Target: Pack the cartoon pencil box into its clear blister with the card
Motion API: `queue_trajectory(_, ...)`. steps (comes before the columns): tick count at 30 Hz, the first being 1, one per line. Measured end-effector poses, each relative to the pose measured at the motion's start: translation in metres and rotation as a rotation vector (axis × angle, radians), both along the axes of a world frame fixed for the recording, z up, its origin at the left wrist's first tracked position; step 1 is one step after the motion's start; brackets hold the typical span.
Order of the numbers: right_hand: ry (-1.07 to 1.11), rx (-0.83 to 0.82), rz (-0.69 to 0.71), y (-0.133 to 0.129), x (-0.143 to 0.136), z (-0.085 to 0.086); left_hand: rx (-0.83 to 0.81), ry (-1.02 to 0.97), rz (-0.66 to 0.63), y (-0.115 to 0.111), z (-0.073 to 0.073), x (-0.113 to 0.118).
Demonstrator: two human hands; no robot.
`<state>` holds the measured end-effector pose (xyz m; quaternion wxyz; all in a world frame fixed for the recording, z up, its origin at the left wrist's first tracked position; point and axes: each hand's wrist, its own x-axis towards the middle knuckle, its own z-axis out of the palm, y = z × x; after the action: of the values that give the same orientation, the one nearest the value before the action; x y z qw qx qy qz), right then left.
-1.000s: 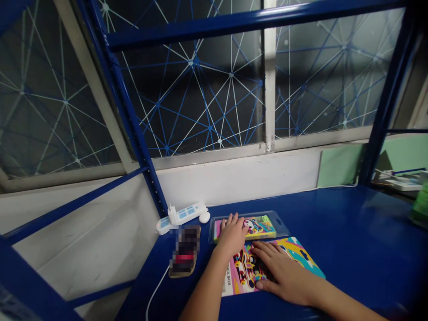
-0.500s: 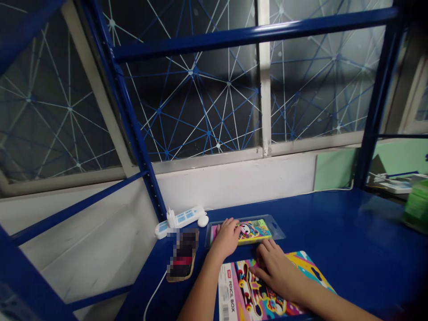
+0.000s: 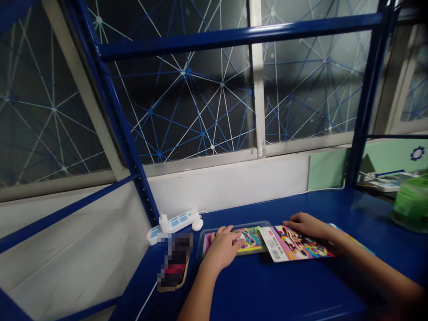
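A colourful pencil box [image 3: 253, 240] lies in a clear plastic shell [image 3: 200, 244] on the blue table. My left hand [image 3: 223, 246] rests on the box's left part, palm down with its fingers spread. To the right, a printed card [image 3: 294, 244] marked PENCIL BOX overlaps the right end of the box and shell. My right hand [image 3: 309, 226] lies over the card's upper edge, fingers bent; whether they pinch the card is hard to tell.
A phone [image 3: 175, 263] with a white cable lies left of my left arm. Behind it are a white power strip [image 3: 177, 223] and a round white object [image 3: 197, 224]. A green container [image 3: 410, 203] stands at the far right of the blue table [image 3: 267, 290].
My right hand and the card have moved right and away from me, so the card now covers the box's right end. My left hand stays on the box. The view has shifted slightly.
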<state>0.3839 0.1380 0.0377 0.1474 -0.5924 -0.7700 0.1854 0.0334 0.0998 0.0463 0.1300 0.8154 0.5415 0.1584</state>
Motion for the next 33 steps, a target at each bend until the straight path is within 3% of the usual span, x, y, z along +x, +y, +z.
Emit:
queue_trajectory(4,-0.045,-0.091,0.011,0.022,0.017,-0.013,0.089,-0.043,-0.040,-0.005,0.007,0.007)
queue_trajectory(11,-0.091,-0.069,-0.081,0.030,0.000,-0.030,0.137,-0.084,-0.174,-0.014,-0.001,0.030)
queue_trajectory(22,-0.158,-0.047,-0.177,0.026,0.024,-0.038,0.116,-0.061,-0.246,-0.015,-0.008,0.032)
queue_trajectory(33,-0.173,-0.028,-0.214,0.024,0.034,-0.034,0.119,-0.050,-0.254,-0.015,-0.008,0.031)
